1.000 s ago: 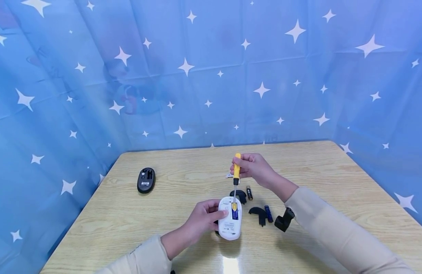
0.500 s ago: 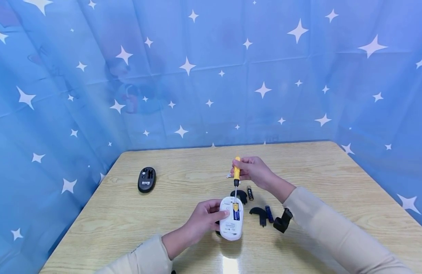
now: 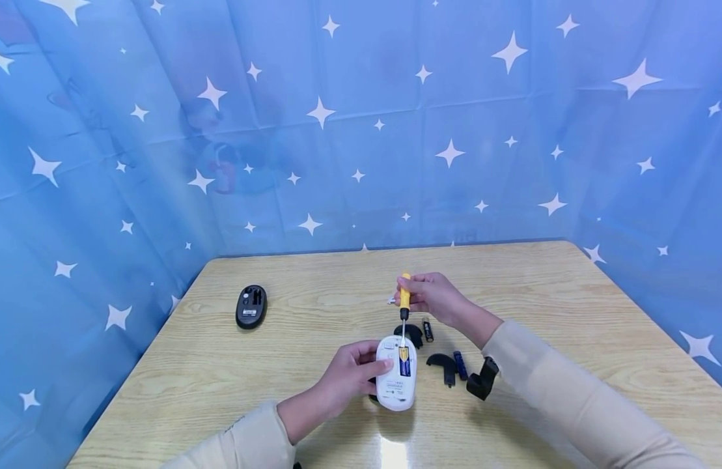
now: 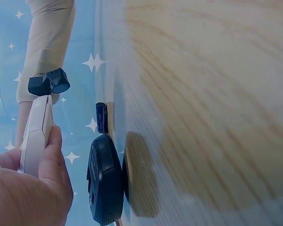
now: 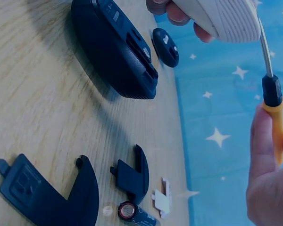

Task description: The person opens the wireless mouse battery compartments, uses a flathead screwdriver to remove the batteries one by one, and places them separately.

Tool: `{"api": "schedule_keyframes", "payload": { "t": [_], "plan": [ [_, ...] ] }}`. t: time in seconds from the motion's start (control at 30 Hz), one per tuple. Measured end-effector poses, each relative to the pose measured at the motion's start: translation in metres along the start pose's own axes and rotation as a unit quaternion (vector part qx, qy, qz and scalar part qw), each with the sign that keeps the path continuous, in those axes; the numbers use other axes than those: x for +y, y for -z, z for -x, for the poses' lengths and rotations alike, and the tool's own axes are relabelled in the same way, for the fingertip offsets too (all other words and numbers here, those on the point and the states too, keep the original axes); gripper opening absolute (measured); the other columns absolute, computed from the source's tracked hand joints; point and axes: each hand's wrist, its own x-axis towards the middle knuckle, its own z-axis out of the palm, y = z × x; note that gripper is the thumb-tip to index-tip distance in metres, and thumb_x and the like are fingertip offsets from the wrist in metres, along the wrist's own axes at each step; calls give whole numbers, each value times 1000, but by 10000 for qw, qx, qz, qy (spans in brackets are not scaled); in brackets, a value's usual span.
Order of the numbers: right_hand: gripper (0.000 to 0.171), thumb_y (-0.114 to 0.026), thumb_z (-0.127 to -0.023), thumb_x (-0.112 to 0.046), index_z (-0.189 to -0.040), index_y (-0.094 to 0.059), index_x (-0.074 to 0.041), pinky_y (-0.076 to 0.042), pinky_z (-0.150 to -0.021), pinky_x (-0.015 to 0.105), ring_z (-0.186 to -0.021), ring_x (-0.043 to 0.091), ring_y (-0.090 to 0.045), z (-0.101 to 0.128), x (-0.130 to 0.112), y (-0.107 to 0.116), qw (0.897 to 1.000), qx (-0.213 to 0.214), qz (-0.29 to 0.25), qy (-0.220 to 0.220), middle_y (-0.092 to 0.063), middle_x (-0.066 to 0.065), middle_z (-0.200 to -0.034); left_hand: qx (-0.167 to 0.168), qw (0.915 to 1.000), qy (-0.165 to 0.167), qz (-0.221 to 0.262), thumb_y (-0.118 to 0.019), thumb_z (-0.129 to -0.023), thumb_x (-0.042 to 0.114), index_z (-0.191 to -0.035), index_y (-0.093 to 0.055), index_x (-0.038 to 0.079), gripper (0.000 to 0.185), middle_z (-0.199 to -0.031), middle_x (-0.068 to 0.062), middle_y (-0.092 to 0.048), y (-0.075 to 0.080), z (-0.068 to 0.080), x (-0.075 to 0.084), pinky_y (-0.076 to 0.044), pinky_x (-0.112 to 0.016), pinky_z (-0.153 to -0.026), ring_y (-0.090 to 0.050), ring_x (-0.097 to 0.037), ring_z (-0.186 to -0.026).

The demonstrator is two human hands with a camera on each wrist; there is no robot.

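Room: a blue curtain with white stars [image 3: 361,130] hangs on three sides of a pale wooden table [image 3: 314,286].
White mouse: the white mouse [image 3: 396,374] is turned belly up near the front middle of the table, its battery bay open, with a battery [image 3: 402,360] lying in it.
Left hand: the left hand [image 3: 351,372] is curled round the mouse's left side, thumb on the underside; in the left wrist view the shell sits pinched against the fingers, lifted off the table.
Right hand: the right hand [image 3: 433,294] pinches the yellow handle of a screwdriver [image 3: 404,306] near its top, the shaft pointing down to the front end of the bay.
Loose parts: two black covers [image 3: 441,363], a blue battery [image 3: 459,366] and a dark battery [image 3: 427,329] lie just right of the mouse; a small white piece [image 5: 162,197] sits beyond them.
Black mouse: a black mouse [image 3: 251,307] rests well apart at the left, belly up.
Risk, slip: I'd say the tip could skid off, since the hold is only a fingertip pinch high on the handle, and gouge the plastic or jab the left thumb.
Risk, tilt: the mouse is held in the air by one side only, so downward pressure may rock it and throw the battery out.
Risk, scatter: a jerk of the right sleeve could sweep the parts off.
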Motion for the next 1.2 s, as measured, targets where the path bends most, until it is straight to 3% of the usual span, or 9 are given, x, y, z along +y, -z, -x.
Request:
{"api": "schedule_keyframes", "payload": {
  "t": [0.23,0.5,0.7,1.03,1.2],
  "plan": [
    [27,-53,-101,-26,-95,-65,-3,-54,-67,22,-80,17,-64,-1,2,1,9999,-13,41,-115,-68,5,-83,-33,9999,-4,117,-63,-89,1,-123,-57,-11,37,-95,-9,-65,-1,-1,2,-60,-36,-69,-64,-18,-82],
    [28,-51,-102,-25,-100,-63,1,-55,-71,22,-80,15,-63,-2,7,2,9988,-265,-269,-297,-68,7,-87,-100,9998,23,186,-63,-90,2,-124,-57,-11,37,-97,-9,-65,0,-2,4,-60,-35,-69,-64,-18,-84],
    [26,-52,-102,-25,-96,-63,-2,-56,-72,22,-79,14,-63,-4,9,2,9979,-191,-417,-460,-67,6,-86,-82,9998,46,186,-63,-90,3,-124,-57,-10,36,-97,-9,-65,0,-2,4,-60,-35,-70,-65,-19,-84],
    [30,-51,-103,-22,-102,-61,6,-55,-70,23,-76,15,-64,-3,13,-3,9981,-236,-282,-496,-67,5,-81,36,9998,117,182,-62,-92,5,-126,-56,-9,38,-100,-10,-66,4,-4,2,-60,-37,-72,-66,-21,-86],
    [30,-52,-102,-24,-96,-64,3,-55,-71,24,-78,16,-64,-4,12,-4,9985,-160,-252,-462,-67,6,-82,17,9995,183,246,-62,-94,6,-128,-54,-9,38,-103,-11,-65,7,-6,1,-59,-40,-75,-66,-23,-90]
  ]
}}
